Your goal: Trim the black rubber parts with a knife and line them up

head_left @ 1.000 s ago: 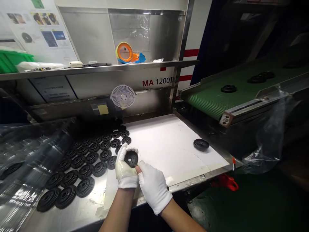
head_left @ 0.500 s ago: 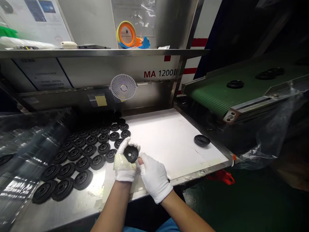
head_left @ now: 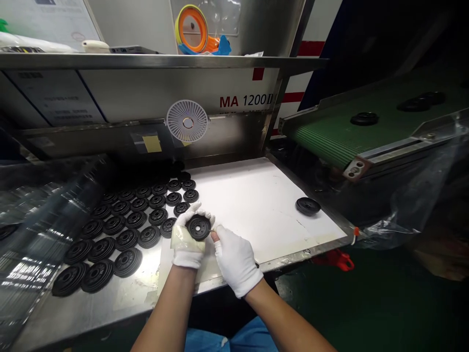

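My left hand [head_left: 188, 234], in a white glove with a yellowish patch over the palm, grips a round black plastic wheel [head_left: 198, 228] by its rim. The wheel's flat face and its small centre hole are turned up toward me. At the wheel's right edge, my right hand [head_left: 234, 256] is closed in a pinch, a bare thumb tip showing from its white glove. What sits between those fingers, if anything, is too small to make out. Rows of similar ribbed black wheels [head_left: 127, 238] lie on the bench to the left of my hands.
White sheeting [head_left: 234, 195] covers the bench's right part, with one black wheel [head_left: 308, 206] near its edge. A green conveyor belt [head_left: 330, 137] carries several more wheels. Clear plastic trays [head_left: 40, 244] stand left. A small fan [head_left: 187, 121] and a metal shelf [head_left: 154, 61] are behind.
The view has tipped slightly downward. My left hand still grips the wheel, its face now turned a little more toward me; my right hand stays at its edge.
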A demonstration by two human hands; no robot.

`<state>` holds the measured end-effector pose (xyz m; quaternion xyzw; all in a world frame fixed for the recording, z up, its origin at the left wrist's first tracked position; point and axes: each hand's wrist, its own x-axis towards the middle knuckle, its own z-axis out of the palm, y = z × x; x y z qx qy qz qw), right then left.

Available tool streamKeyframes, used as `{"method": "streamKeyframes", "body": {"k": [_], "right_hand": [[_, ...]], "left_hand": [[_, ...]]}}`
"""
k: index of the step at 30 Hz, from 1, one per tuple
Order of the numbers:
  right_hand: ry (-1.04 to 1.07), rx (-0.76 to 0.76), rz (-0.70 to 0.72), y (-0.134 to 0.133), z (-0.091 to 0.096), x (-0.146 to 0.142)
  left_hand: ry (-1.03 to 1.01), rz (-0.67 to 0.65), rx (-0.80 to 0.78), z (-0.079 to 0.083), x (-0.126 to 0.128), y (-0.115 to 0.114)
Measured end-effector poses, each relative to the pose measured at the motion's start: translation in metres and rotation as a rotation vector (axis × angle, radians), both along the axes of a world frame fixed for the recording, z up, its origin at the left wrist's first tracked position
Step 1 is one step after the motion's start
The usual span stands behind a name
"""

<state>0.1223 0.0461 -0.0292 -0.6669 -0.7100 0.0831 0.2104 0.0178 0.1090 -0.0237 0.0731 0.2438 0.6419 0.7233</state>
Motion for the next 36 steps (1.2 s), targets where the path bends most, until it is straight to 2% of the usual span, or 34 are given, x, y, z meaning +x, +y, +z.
{"method": "streamKeyframes", "body": {"k": [6,12,22,28,36], "right_hand": [[0.006,0.000,0.030,-0.006,0.000,-0.011],[0.004,0.007,0.004,-0.002,-0.003,0.000],[0.007,0.028,0.012,-0.008,-0.005,-0.012],[0.020,0.044,-0.016,-0.004,-0.006,-0.002],[0.022,0.048,0.004,-0.008,-0.003,-0.012]], "left_hand": [[-0.020,0.087,0.009,-0.003,0.006,0.002],[-0.014,-0.072,0.025,-0.005,0.001,-0.004],[-0.035,0.094,-0.013,-0.009,0.009,0.002],[-0.020,-0.101,0.017,-0.006,0.001,-0.004],[-0.062,0.043,-0.036,-0.005,0.007,0.004]]}}
